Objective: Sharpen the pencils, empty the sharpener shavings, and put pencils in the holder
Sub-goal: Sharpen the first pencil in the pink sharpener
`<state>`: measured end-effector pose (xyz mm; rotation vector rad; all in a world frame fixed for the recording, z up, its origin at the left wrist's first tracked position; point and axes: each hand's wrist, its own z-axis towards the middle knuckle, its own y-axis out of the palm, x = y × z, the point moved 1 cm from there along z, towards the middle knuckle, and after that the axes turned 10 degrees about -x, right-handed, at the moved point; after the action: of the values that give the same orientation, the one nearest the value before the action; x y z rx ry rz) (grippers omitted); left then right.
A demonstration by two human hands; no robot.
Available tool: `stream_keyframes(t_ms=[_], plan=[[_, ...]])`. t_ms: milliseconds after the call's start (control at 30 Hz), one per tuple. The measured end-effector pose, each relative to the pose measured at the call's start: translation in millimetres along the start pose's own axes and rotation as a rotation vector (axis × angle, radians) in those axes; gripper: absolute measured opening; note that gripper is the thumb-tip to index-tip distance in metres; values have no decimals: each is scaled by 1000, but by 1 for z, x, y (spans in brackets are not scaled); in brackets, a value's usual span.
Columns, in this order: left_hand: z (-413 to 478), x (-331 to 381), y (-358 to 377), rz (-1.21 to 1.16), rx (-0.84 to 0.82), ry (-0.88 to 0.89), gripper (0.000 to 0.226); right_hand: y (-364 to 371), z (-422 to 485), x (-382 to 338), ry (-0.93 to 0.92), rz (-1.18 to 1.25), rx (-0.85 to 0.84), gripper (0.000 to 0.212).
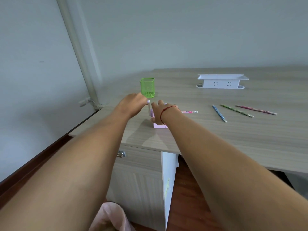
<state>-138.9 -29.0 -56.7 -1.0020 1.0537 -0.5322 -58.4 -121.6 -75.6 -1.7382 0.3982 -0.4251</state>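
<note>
Pale pink, a soft-walled bin sits at the bottom edge of the frame, below the desk; what it holds I cannot tell. Above it, left of centre, both arms reach to a pink sharpener standing near the front edge of the wood-grain desk. The right hand clasps the sharpener's body from above and hides most of it. The left hand has its fingers curled round the crank handle on the sharpener's left. A pink pencil juts out from behind the right wrist. Further right lie a blue pencil, a green pencil and a red-patterned pencil, side by side. Just beyond the left hand stands the green mesh holder, upright, with every pencil I can see outside it. At the upper right is a white socket box.
</note>
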Motion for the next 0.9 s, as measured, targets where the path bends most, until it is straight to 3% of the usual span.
stream_keyframes(t_ms=[333,700,900], plan=[[-42,11,15,-307,146,41,21,-5,7,1,12,4,-41,68],[-51,27,18,-425,-114,-2,32,4,4,7,-80,38,7,66],[-47,27,12,-473,8,-58,29,6,-6,15,-182,36,233,55]])
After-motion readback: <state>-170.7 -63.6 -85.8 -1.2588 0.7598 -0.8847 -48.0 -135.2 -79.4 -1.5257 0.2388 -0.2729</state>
